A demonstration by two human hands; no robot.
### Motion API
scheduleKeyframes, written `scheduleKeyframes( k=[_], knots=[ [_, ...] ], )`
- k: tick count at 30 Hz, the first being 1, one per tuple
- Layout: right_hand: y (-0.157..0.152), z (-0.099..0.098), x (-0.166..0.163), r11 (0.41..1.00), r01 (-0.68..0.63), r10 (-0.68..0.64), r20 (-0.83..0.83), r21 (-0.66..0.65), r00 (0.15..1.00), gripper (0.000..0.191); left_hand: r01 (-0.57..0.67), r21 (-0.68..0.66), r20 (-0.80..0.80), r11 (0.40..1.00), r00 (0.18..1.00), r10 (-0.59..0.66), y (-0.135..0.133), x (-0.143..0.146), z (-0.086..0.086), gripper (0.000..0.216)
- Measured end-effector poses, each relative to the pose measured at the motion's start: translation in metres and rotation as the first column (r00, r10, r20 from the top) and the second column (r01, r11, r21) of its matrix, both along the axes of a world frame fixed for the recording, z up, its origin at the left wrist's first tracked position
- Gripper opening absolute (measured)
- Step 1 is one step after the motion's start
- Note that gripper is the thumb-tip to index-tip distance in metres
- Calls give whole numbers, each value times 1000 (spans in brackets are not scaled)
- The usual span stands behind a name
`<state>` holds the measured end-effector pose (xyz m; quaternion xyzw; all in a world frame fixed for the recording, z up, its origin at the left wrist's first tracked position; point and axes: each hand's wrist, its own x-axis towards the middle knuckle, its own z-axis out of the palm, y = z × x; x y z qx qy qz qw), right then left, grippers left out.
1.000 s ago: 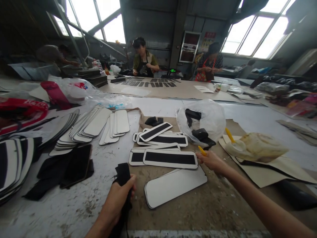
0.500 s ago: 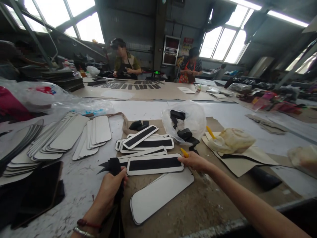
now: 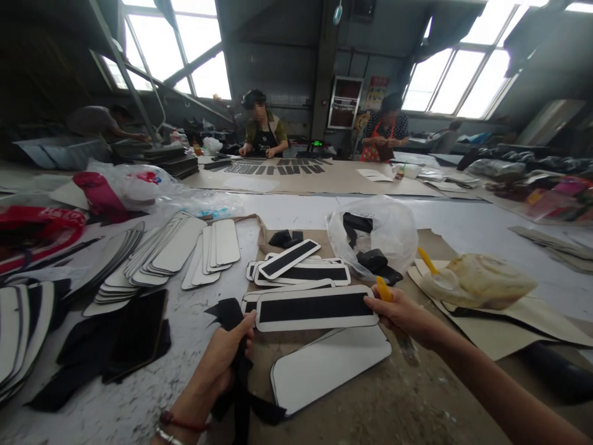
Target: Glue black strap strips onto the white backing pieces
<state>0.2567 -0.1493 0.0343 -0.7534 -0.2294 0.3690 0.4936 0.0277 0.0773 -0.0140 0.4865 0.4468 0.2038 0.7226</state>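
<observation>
My left hand [image 3: 229, 352] is closed on a long black fabric strip [image 3: 228, 312], whose loose tail hangs down past the wrist. Its thumb is at the left end of a white rounded panel [image 3: 317, 308] with a black band along its middle. My right hand [image 3: 401, 315] pinches that panel's right end and also holds a yellow-handled tool [image 3: 383, 289], its lower part blurred under the palm. Below lie plain white panels [image 3: 331, 371]. Just behind is a pile of banded panels [image 3: 290, 259].
A clear plastic bag [image 3: 393, 235] holds black strips. Right of it, a yellow-handled brush [image 3: 427, 259] rests in a wrapped glue container [image 3: 491, 278]. White panel stacks [image 3: 178, 250] and a dark phone [image 3: 139, 334] lie left. Two people [image 3: 264, 133] work across the table.
The view has turned left, so everything sits farther right. The panel in my right hand is slightly higher against the pile. The black strip's tail now trails to the right below my left hand.
</observation>
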Motion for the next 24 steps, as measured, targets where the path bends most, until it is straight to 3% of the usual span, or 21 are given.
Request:
scheduleKeyframes(
  k=[7, 12, 18, 24],
  knots=[
    [-1, 14, -16, 999, -34, 33, -44, -1, 998, 49, -10, 7, 118, 1000, 993, 9, -14, -18, 20, 38],
    [0, 16, -24, 999, -36, 36, -41, 4, 999, 48, -45, 73, 60, 996, 997, 41, -22, -27, 33, 37],
    [1, 9, -28, 999, 14, -15, 6, 36, 1000, 45, -85, 39, 64, 996, 994, 83, -27, -34, 36, 37],
    [-1, 7, -30, 994, -65, 63, 25, 90, 998, 41, -82, -29, 87, 996, 993, 84, -30, -40, 32, 40]
  ],
)
